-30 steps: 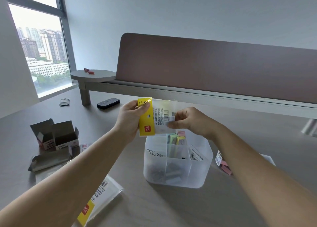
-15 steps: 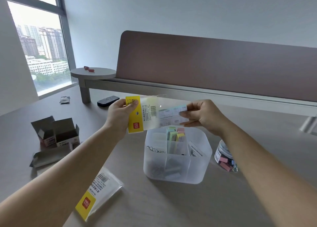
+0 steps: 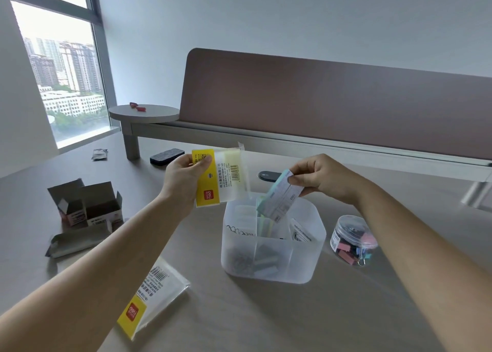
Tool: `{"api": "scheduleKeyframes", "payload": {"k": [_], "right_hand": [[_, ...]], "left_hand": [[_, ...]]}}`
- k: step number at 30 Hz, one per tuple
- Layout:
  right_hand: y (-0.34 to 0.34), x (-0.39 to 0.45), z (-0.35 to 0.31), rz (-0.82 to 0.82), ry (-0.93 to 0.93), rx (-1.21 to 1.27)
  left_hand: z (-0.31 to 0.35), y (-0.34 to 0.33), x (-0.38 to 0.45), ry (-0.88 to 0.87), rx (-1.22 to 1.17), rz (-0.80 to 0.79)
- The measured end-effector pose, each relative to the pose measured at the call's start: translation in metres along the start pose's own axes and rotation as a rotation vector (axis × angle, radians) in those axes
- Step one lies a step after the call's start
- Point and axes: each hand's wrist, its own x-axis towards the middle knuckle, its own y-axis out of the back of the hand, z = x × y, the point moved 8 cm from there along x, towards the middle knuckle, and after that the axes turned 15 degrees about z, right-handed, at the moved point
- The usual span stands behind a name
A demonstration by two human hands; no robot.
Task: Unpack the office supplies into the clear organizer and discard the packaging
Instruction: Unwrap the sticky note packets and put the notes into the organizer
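Head view: left hand [image 3: 181,181] grips a glossy plastic sleeve [image 3: 221,177]; right hand [image 3: 323,177] pinches a rectangular label pad [image 3: 282,196] above the frosted organizer [image 3: 274,248].

- A pale grey wall [image 3: 266,19] rises far beyond both hands.
- A tall window [image 3: 61,85] stands far left of the left hand, showing daylight and high-rise buildings.
- A brown divider panel [image 3: 332,101] runs beyond the hands.
- A small round shelf [image 3: 145,112] stands beyond the left hand.
- A wood-toned desk [image 3: 266,314] spreads beneath both hands.
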Motion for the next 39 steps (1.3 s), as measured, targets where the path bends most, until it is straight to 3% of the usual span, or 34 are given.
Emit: {"api": "scheduleKeyframes", "payload": {"k": [10,16,24,33,39], "right_hand": [[-0.006,0.025,-0.002,0.074,0.094,-0.212],[-0.012,0.020,-0.010,0.050,0.156,-0.241],[-0.032,0.004,0.002,-0.040,0.084,-0.281],[-0.032,-0.025,0.001,0.074,0.131,-0.315],[-0.031,-0.069,-0.023,0.313,0.295,-0.294]], "left_hand": [[-0.005,0.002,0.010,0.028,-0.005,-0.009],[-0.008,0.002,0.010,0.030,0.014,-0.010],[-0.008,0.002,0.000,0.047,0.014,-0.013],[-0.006,0.015,-0.020,0.072,0.015,-0.010],[0.012,0.063,-0.050,-0.020,0.157,0.110]]}}
